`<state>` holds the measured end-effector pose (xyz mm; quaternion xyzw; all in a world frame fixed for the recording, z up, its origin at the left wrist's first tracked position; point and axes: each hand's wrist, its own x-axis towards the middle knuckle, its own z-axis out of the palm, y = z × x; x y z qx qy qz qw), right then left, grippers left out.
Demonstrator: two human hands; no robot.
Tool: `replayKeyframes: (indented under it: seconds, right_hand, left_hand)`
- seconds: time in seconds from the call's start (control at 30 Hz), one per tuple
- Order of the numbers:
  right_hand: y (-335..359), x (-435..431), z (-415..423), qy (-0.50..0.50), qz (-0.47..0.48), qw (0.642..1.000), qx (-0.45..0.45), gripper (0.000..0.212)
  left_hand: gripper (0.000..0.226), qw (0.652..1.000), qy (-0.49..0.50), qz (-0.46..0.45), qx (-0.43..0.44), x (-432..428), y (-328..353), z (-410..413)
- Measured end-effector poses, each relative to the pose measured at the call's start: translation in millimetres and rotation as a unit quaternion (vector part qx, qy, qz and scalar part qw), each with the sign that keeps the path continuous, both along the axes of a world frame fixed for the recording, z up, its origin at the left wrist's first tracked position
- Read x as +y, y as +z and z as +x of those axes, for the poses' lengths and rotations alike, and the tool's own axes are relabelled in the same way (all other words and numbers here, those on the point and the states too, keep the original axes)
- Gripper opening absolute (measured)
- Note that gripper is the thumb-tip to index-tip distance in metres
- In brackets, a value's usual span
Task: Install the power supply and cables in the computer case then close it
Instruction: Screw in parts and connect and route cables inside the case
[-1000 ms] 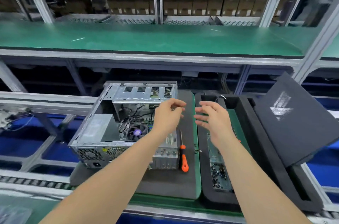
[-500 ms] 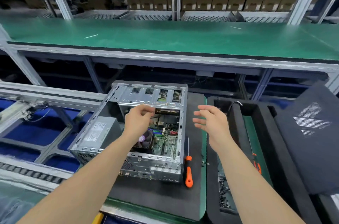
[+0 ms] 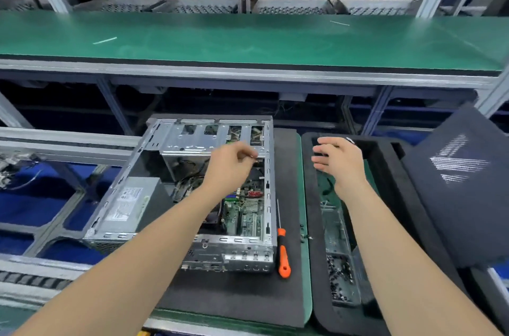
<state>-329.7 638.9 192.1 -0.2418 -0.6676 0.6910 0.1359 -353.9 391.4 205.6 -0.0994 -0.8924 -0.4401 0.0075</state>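
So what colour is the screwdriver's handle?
Orange; the screwdriver shows best in the head view.

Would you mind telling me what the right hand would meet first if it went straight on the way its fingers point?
Probably the right-side wall of the open silver metal computer case: the right hand points its straight fingers left at it, over the black foam tray's rim. Depth is unclear.

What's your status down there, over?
Left hand curled at drive cage, grip unclear; right hand open over foam tray. Power supply sits in open case, side panel off. Screwdriver beside case, nothing blocking.
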Motion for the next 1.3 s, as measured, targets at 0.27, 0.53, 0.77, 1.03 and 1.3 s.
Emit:
replayKeyframes:
  seconds: [0.27,0.53,0.77,1.03,1.3]
  right_hand:
    - [-3.8,82.3,68.7,-0.203,0.018,0.979,-0.02,0.02]
    - [-42.6,138.0,110.9,-0.233,-0.004,0.971,-0.042,0.022]
    - [-77.5,173.2,62.2,-0.134,-0.039,0.988,-0.064,0.021]
    - [-116.9,211.2,18.5,-0.052,-0.056,0.992,-0.102,0.021]
    - [-127.6,204.5,-17.1,0.01,-0.118,0.984,-0.133,0.018]
  left_hand:
    - [0.033,0.984,-0.163,0.044,-0.058,128.5,-7.0,-15.5]
    - [0.015,0.966,-0.144,-0.157,-0.146,215.5,-66.8,-53.4]
    - [0.042,0.978,0.076,-0.073,-0.182,244.5,-114.9,-121.3]
    - [0.038,0.957,-0.041,-0.27,-0.094,272.8,-153.0,-166.5]
    - [0.018,0.972,-0.074,-0.221,-0.027,263.3,-151.8,-149.5]
